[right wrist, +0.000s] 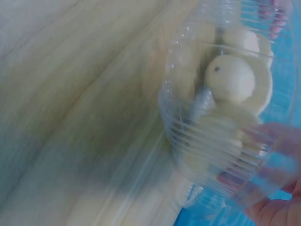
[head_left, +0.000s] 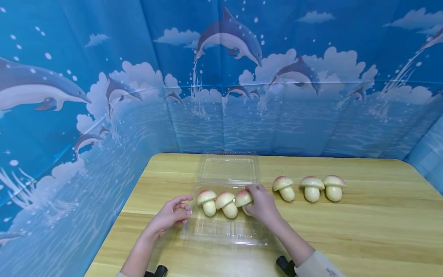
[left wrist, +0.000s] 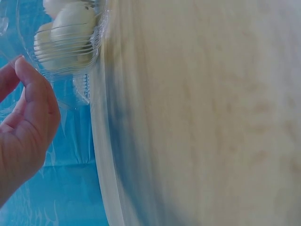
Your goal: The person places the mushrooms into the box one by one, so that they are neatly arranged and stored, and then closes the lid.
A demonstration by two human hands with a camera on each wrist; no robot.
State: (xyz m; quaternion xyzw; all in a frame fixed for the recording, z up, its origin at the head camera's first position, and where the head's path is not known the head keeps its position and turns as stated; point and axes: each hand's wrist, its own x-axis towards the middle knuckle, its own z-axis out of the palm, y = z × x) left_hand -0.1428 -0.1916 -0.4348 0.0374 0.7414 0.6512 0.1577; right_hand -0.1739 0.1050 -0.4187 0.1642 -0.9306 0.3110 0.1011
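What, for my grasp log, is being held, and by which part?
The right hand grips the container's rightmost mushroom across its cap and stem; the left hand appears empty.

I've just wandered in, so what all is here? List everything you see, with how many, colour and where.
Smooth wooden table: one, light yellow-brown, beneath everything
Dolphin-print sheet: at least one, blue and white, behind and beside the table
Hinged plastic container: one, clear, open on the table
Mushroom-shaped pieces: six, cream with pinkish caps, three inside the container, three on the table to its right
Unidentified parts: two, black, by the forearms
Sleeves: two, pale, bottom edge
Left hand: one, bare, at the container's left edge
Right hand: one, bare, gripping the container's rightmost piece
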